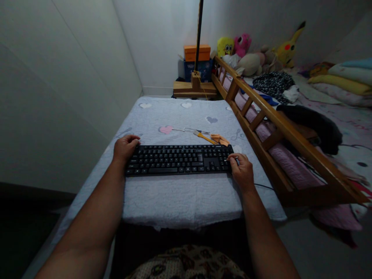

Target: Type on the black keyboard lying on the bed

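Observation:
A black keyboard [177, 159] lies flat on the cloth-covered table [186, 197]. My left hand [126, 148] is closed at its upper left corner, fingers on the edge. Over the number keys at the right end is my right hand [241, 167], its fingers pinched on a thin, light-coloured stick [231, 158] whose tip is close to the keys. Behind the keyboard lie a small brush [205, 137] with a yellow handle, an orange cloth [220, 139] and a thin wire-like tool [190, 130].
A wooden bed rail [261, 104] runs along the table's right side, with bedding and plush toys beyond. Past the far edge stand an orange box [197, 52] and a dark pole [199, 35] on a wooden base. A black cable [264, 186] trails right.

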### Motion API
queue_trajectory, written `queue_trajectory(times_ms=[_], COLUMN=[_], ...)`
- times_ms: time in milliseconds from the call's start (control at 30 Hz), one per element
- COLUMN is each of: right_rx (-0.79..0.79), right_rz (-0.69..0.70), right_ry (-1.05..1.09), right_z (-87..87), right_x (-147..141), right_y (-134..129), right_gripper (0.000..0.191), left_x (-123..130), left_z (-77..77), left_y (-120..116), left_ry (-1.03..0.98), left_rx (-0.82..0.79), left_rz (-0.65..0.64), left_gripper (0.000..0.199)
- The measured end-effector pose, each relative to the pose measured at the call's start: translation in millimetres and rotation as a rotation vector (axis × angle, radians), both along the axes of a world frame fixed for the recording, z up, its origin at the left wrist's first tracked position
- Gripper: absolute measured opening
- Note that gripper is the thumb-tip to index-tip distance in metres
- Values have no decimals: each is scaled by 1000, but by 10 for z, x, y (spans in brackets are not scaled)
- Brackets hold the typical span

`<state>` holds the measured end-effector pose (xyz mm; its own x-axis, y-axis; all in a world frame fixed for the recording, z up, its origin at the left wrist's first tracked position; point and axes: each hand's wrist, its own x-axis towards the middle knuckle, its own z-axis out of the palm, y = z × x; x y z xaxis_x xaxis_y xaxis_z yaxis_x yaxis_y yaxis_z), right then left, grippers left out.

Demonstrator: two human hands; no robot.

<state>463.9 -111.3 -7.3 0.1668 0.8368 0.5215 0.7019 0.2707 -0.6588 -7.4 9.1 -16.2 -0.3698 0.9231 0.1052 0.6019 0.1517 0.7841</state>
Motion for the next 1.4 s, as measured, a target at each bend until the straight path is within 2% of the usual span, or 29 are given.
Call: queue_trajectory(times_ms=[267,467,700,1033,1400], right_rx=[-17,-29,-53,-87,-72], right_rz=[46,62,62,88,49], right_ry=[2,14,34,-18,37], right_z=[5,24,16,87,18], right_x=[-8,-4,12,20,44], right_y=[2,-18,-33,-70,-130], right_gripper=[16,16,16,15,17], left_x=[16,4,44,36,68], left_z=[44,25,71,46,99], left_y=[-17,-19,-35,-29,-52], left_ry=[51,36,25,4,11], left_rx=[-7,8,-11,-10,-13], left_rz=[0,-3,9,3,3], left_gripper=[29,30,27,28,28])
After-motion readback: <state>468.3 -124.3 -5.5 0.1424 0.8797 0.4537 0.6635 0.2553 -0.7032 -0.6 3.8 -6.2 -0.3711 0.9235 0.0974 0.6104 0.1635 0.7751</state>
